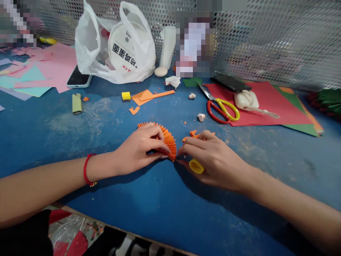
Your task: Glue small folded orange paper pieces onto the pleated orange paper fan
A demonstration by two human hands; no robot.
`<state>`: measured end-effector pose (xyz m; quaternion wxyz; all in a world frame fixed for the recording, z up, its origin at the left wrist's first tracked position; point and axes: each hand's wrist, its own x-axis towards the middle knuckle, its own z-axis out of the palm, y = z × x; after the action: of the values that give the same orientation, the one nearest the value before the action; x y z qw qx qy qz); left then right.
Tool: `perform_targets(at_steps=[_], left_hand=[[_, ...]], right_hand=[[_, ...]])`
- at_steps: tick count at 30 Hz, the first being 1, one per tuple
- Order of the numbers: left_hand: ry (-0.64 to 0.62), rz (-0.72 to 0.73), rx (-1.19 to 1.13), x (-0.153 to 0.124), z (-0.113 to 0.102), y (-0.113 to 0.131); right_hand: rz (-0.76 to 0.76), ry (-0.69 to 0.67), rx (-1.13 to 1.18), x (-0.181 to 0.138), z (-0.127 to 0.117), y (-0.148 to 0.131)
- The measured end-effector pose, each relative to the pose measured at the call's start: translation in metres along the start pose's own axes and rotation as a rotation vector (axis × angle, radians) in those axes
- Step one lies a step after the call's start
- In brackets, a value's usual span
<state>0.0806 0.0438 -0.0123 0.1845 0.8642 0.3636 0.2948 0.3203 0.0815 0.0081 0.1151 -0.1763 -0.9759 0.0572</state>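
An orange pleated paper fan (168, 138) is spread in a curve above the blue table, pinched between the thumb and fingers of my left hand (145, 145). Part of the fan is hidden behind those fingers. Close to its right end is my right hand (213, 158), fingers bent, thumb and index tip near the fan's lower corner. Whether that hand pinches anything there is too small to make out. A yellow ring-like tube (196, 166) sits against its palm or on a finger. Orange paper scraps (194, 134) lie just behind my right hand.
Red-and-yellow-handled scissors (218, 111) rest by red paper sheets (277, 106) at right. A white plastic bag (90, 53) holding a round-lidded container stands at the back. Orange paper pieces (145, 96), a yellow roll (126, 96) and a green lighter-like object (77, 104) lie beyond my left hand.
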Motion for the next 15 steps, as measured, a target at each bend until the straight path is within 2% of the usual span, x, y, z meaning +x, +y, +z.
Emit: perform_targets(at_steps=[15], left_hand=[[0.01, 0.022, -0.001, 0.0004, 0.0008, -0.0016]], right_hand=[[-0.017, 0.024, 0.0, 0.0002, -0.0029, -0.0041]])
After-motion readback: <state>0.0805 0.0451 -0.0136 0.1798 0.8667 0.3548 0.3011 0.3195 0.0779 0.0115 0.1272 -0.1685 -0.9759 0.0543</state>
